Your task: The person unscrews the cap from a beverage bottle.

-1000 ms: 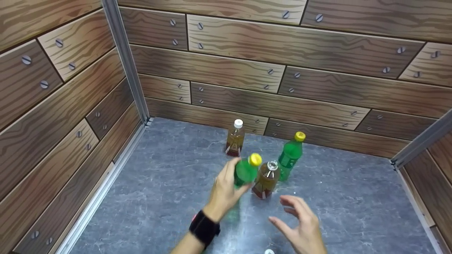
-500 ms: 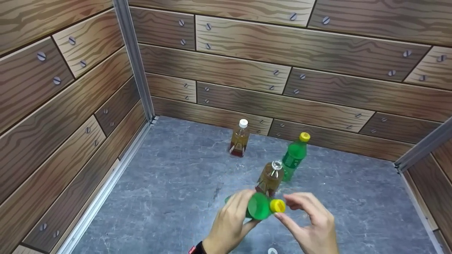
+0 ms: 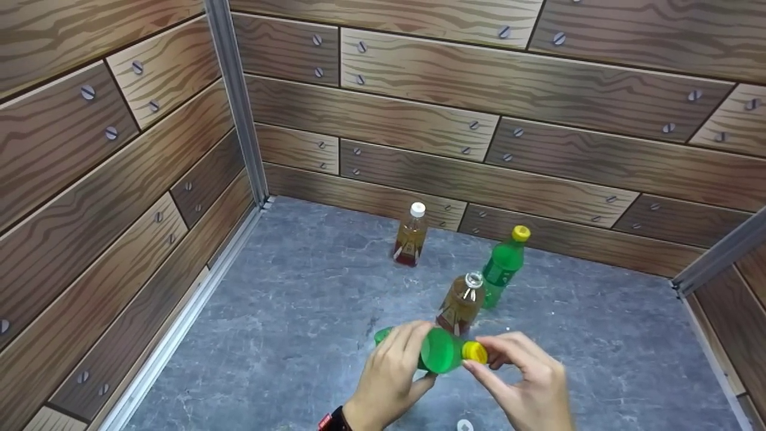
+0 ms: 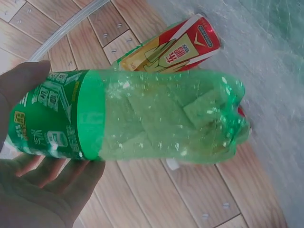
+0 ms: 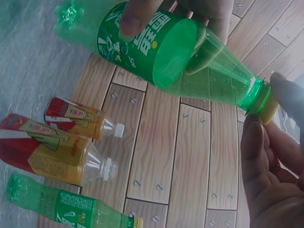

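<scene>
My left hand (image 3: pixel 389 374) grips a green plastic soda bottle (image 3: pixel 440 352) round its labelled middle. The bottle is tilted onto its side, its neck toward the right. In the left wrist view its clear green base half (image 4: pixel 166 116) shows no label. With thumb and fingers my right hand (image 3: pixel 526 377) pinches the yellow cap (image 3: pixel 476 352), which sits on the bottle's neck (image 5: pixel 251 95) in the right wrist view. Just beyond the held bottle stands an uncapped brown drink bottle (image 3: pixel 462 302), its lower part overlapped by the green one.
A second green bottle (image 3: pixel 504 266) with a yellow cap stands behind the uncapped one. Farther back is a brown drink bottle (image 3: pixel 411 236) with a white cap. A loose white cap (image 3: pixel 465 425) lies at the front edge of view. Wood-patterned walls (image 3: pixel 371 120) enclose the grey surface (image 3: pixel 287 311).
The left hand has brought the green bottle down and nearer, turning it from roughly upright to sideways. The right hand, earlier apart with spread fingers, now pinches the yellow cap.
</scene>
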`<state>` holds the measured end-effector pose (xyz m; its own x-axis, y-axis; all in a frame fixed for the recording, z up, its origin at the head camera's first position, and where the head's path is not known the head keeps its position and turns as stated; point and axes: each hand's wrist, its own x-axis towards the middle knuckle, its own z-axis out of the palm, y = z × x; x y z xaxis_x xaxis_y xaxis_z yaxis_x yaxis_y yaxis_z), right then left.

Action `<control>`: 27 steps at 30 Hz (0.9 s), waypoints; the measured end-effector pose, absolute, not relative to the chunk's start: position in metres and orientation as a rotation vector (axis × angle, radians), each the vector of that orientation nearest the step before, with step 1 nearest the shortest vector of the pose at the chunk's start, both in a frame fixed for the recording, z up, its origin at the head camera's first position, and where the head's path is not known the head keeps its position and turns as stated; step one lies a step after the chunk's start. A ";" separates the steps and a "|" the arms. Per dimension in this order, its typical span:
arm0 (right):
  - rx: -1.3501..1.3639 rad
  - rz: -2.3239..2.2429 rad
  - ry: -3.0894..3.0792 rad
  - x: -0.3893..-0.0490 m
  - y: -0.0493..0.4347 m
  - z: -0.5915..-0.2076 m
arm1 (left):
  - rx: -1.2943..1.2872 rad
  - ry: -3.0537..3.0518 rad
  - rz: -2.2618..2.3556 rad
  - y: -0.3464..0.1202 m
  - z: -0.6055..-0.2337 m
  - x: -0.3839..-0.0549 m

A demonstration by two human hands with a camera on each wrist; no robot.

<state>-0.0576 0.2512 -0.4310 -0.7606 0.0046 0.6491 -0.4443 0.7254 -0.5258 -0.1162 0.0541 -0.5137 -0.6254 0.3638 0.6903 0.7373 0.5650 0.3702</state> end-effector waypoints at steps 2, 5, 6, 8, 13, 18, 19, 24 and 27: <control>0.342 0.929 -2.281 -0.058 0.250 -0.432 | -0.886 -2.252 -0.909 0.056 -0.515 -0.118; 0.392 0.949 -2.256 -0.058 0.249 -0.434 | -0.912 -2.247 -0.928 0.059 -0.517 -0.122; 0.400 0.951 -2.256 -0.058 0.249 -0.434 | -0.923 -2.240 -0.932 0.060 -0.517 -0.123; 0.416 0.956 -2.257 -0.057 0.248 -0.435 | -0.937 -2.220 -0.932 0.061 -0.517 -0.125; 0.438 0.953 -2.267 -0.056 0.249 -0.436 | -0.951 -2.196 -0.953 0.063 -0.514 -0.128; 0.467 0.931 -2.273 -0.056 0.250 -0.437 | -0.972 -2.203 -0.959 0.062 -0.511 -0.129; 0.472 0.928 -2.277 -0.056 0.250 -0.437 | -0.976 -2.204 -0.950 0.062 -0.511 -0.129; 0.516 0.931 -2.282 -0.056 0.254 -0.440 | -1.004 -2.211 -0.922 0.059 -0.508 -0.129; 0.602 0.955 -2.260 -0.057 0.257 -0.442 | -1.036 -2.223 -0.935 0.057 -0.506 -0.128</control>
<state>-0.0573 0.2568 -0.4416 -0.7131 -0.1688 0.6804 -0.6055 0.6374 -0.4765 -0.1284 0.0574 -0.5059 -0.5781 0.4485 0.6817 0.8009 0.4716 0.3690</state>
